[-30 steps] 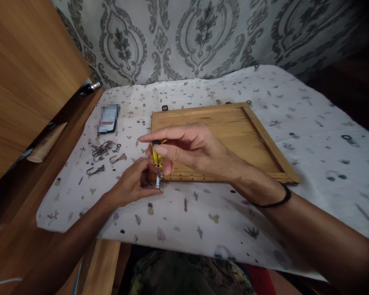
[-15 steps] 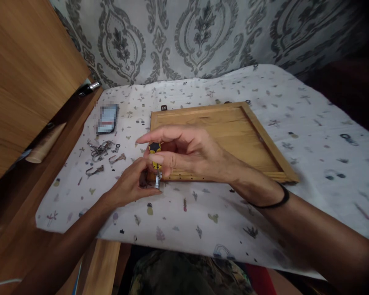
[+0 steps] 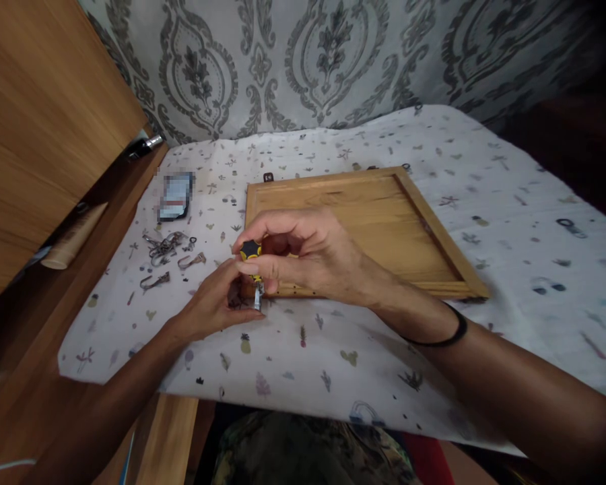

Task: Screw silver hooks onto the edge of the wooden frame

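My right hand (image 3: pixel 318 252) has its thumb and fingers closed around the black and yellow handle of a screwdriver (image 3: pixel 251 250), which points downward. Just beneath, my left hand (image 3: pixel 209 303) pinches a small shiny metal hook (image 3: pixel 257 300) against the near left edge of a framed wooden board (image 3: pixel 353 215). The screwdriver's lower end meets the metal piece; its tip is hidden. Several small dark holes run along the board's near edge. Part of the board lies behind my right hand.
Several loose metal hooks (image 3: pixel 165 248) lie left of the board on the patterned white cloth (image 3: pixel 303 377). A phone (image 3: pixel 176 195) with a blurred screen rests behind them. A wooden cabinet (image 3: pixel 45 121) borders the left side, and a patterned curtain (image 3: pixel 262 60) hangs at the back.
My right fingers have curled in around the screwdriver handle, and the handle has turned and dipped slightly. My left hand keeps its place on the hook.
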`<state>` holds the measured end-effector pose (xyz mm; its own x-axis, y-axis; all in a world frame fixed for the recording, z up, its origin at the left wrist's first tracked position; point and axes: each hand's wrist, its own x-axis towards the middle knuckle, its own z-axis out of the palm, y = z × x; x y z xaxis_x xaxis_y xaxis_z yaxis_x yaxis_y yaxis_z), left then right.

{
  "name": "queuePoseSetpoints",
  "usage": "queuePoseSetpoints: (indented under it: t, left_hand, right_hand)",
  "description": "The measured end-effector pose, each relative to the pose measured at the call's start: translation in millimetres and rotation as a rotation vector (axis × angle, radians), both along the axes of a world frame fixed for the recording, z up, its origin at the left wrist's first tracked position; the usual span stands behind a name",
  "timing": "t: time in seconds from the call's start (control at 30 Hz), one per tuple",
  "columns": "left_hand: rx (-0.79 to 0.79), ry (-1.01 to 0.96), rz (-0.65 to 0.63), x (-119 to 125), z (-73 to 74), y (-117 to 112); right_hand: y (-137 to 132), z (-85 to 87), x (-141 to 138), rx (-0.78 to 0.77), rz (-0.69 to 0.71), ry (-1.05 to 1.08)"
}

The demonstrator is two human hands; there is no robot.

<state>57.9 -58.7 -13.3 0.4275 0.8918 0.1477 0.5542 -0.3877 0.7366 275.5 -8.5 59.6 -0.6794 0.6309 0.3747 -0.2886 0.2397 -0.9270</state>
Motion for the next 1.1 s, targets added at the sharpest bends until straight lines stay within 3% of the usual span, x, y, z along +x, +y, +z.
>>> queuePoseSetpoints:
  t: [0.63,0.9,1.1]
  left_hand:
    - [-0.01,-0.003,0.005,-0.6,-0.5,-0.6]
    - [-0.004,-0.051,-0.007,-0.3,-1.3,-0.2]
    - [0.011,-0.04,-0.022,-0.5,-1.5,0.5]
  right_hand:
    - [-2.0,-1.3,-3.0,-0.062,-0.004,0.02]
    - [-1.5,5.6,-1.9,-0.036,-0.24,0.049]
    - [2.0,0.5,-3.6,-0.038,-0.224,0.037]
